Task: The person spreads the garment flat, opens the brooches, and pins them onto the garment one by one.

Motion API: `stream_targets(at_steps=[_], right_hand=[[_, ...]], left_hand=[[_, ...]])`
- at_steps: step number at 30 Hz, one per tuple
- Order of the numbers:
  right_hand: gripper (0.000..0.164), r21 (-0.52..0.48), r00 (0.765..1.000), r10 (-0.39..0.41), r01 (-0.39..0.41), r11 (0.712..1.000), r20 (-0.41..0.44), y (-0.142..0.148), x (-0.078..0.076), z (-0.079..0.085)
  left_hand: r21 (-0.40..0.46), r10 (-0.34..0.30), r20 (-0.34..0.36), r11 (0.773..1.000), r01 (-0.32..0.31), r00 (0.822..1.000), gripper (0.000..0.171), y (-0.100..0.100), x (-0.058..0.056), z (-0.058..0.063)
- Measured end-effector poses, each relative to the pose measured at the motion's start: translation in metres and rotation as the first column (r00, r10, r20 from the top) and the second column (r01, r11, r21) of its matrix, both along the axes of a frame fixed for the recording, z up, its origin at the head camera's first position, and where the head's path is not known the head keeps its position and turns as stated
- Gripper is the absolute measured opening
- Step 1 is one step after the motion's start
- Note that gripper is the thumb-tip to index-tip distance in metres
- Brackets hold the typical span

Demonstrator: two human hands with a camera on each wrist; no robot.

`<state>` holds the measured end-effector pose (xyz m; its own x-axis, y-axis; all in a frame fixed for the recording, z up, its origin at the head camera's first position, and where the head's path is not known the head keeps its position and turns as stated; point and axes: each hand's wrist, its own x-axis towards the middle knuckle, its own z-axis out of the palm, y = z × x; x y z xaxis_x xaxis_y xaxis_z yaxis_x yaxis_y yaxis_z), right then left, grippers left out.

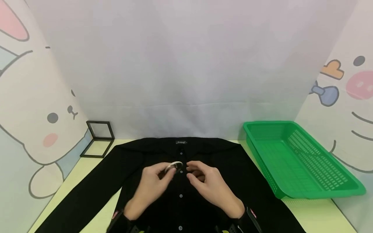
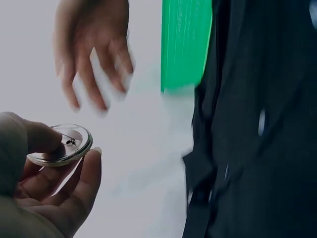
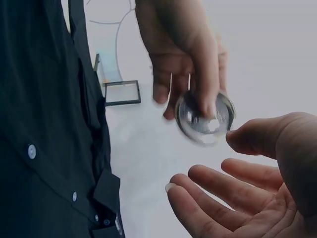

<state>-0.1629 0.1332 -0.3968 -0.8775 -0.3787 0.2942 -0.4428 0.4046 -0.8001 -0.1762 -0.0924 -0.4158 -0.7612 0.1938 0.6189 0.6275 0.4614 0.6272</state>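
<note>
Between the thumb and fingers of my left hand is a round pin badge, pinched above the shirt. Its silvery metal back, with a small pin fitting, shows in the left wrist view. My right hand hovers just to the right of the badge, fingers loosely bent and holding nothing; the right wrist view shows its fingers apart and the thumb close to the badge's edge. Beneath both hands a black button-up shirt lies spread out, collar at the far side, with a row of pale buttons down its middle.
A green plastic basket stands on the right, close to the shirt's sleeve. At the back left a black hinged frame stands opened on the pale yellow table. White cloth walls rise behind and at both sides.
</note>
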Motion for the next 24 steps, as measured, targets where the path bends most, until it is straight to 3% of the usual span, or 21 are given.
stream_targets(at_steps=[5, 11, 17, 24], right_hand=[[0.033, 0.046, 1.0, -0.02, 0.02, 0.999, -0.008, 0.003, -0.003, -0.003], [0.033, 0.053, 0.998, -0.002, 0.006, 0.999, -0.065, 0.004, -0.016, 0.003], [0.032, 0.054, 0.999, 0.014, -0.012, 0.998, -0.045, -0.006, -0.036, 0.006], [0.029, 0.046, 0.995, 0.051, -0.054, 0.997, 0.081, -0.029, -0.063, -0.008]], left_hand=[[-0.043, 0.107, -0.046, 0.993, -0.109, 0.993, 0.016, -0.042, -0.008, 0.012], [-0.09, 0.197, -0.039, 0.976, -0.199, 0.98, 0.005, -0.081, -0.02, 0.019], [-0.121, 0.238, -0.033, 0.963, -0.24, 0.971, 0.004, -0.097, -0.032, 0.018], [-0.158, 0.268, -0.047, 0.949, -0.272, 0.962, 0.009, -0.101, -0.049, 0.015]])
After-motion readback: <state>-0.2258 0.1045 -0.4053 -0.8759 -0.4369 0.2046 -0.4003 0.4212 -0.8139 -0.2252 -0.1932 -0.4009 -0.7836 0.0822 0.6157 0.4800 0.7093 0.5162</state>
